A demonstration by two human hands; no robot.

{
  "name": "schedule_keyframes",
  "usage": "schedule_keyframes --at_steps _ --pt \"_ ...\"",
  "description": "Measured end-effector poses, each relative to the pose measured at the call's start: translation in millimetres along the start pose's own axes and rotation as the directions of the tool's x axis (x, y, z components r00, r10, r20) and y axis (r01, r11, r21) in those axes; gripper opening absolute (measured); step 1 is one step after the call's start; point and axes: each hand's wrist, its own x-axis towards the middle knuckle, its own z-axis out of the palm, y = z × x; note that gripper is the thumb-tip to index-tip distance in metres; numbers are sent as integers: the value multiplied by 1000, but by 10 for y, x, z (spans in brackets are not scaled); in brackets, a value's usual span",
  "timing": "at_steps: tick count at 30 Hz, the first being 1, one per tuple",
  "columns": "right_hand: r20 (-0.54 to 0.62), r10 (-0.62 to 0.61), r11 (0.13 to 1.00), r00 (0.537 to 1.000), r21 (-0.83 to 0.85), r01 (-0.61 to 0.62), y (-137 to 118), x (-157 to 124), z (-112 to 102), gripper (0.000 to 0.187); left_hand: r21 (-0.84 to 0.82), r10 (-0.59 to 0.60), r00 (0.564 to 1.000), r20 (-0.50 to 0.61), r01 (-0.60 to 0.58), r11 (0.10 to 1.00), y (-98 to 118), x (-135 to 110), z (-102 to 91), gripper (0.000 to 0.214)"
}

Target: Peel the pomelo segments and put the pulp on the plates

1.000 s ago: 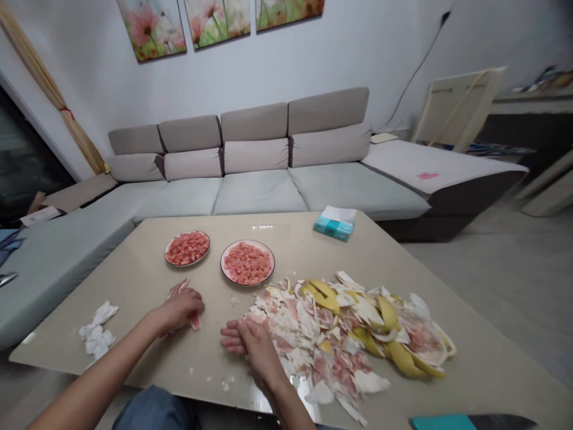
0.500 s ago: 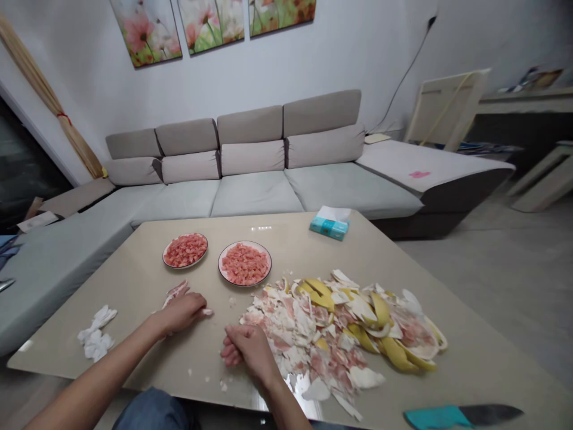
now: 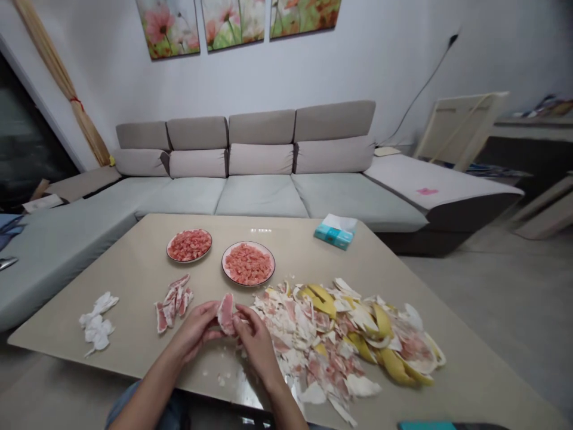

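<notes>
Between left hand (image 3: pixel 194 325) and right hand (image 3: pixel 256 337), both pinching: pomelo segment (image 3: pixel 226 315), soft and fragile; hold lightly at edges.

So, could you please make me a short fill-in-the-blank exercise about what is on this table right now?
The left hand and right hand together hold one ____ pomelo segment.
The table carries ____ plates of pulp.
The heap of peel lies to the ____ of the right hand.

Missing words: pink; two; right.
</notes>
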Motion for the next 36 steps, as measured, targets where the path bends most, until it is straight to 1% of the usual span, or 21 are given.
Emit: schedule_keyframes --at_steps 1,3,5,7,9,10,11,12,13,14,16,17,18,20,23,27,29,30,31,33,36 --pt "-5 -23 1000 1000 -14 23 -26 -7 -2 36 -146 -19 1000 -18 16 989 -6 -1 77 44" --pt "8 -53 998 999 -30 54 -66 -17 -6 33 -337 -46 999 -30 33 941 -14 10 205 39" --pt "32 -44 998 999 -33 45 -78 -22 -7 30 -434 -63 997 -37 40 900 -31 23 282 39" --pt "44 -9 999 999 -38 11 -60 -25 -6 30 -447 -89 995 -42 61 892 -62 25 303 47" --pt "-27 -27 995 999 -98 24 -29 -30 -11 37 -380 -94 995 -34 74 922 -95 13 276 54" --pt "-89 -80 984 993 -169 64 -17 -35 -21 43 -308 -67 997 -28 55 950 -108 3 250 53" --pt "-142 -168 955 976 -270 125 -11 -41 -35 49 -209 -24 1000 -20 19 978 -119 -6 221 50" --pt "-157 -278 899 948 -389 199 -13 -49 -54 50 -94 34 999 -28 -37 995 -127 -15 190 45" --pt "-115 -384 815 916 -508 278 -21 -56 -76 47 16 98 994 -46 -98 995 -132 -23 162 39" --pt "-30 -467 713 884 -605 355 -35 -63 -98 41 119 154 986 -63 -145 982 -136 -29 139 34" --pt "161 -541 519 826 -708 478 -68 -76 -132 31 268 221 971 -88 -190 944 -136 -38 108 26" --pt "227 -552 450 802 -729 516 -82 -81 -141 29 315 230 969 -93 -190 930 -133 -43 100 24" --pt "267 -561 399 784 -742 538 -92 -85 -144 29 348 231 969 -93 -185 919 -129 -49 96 24" --pt "302 -579 334 757 -760 558 -98 -91 -133 31 397 239 967 -91 -185 899 -118 -64 92 25" --pt "346 -579 284 738 -763 581 -82 -95 -105 31 457 265 961 -74 -204 866 -110 -83 82 26" --pt "370 -555 266 745 -770 581 -47 -121 -74 26 504 273 961 -51 -211 838 -118 -91 70 26" --pt "337 -550 280 764 -788 549 -36 -149 -55 24 506 283 958 -47 -221 834 -115 -93 77 24" --pt "308 -548 302 778 -794 528 -36 -164 -44 23 501 288 957 -44 -229 835 -109 -95 85 23" --pt "272 -543 336 794 -797 502 -41 -175 -34 21 493 292 956 -38 -237 837 -99 -98 93 21" --pt "178 -524 436 833 -784 442 -70 -183 -27 18 465 295 955 -31 -248 850 -70 -104 108 19" --pt "-27 -427 647 904 -708 285 -148 -150 -85 19 394 273 961 -40 -235 888 -18 -109 99 15"
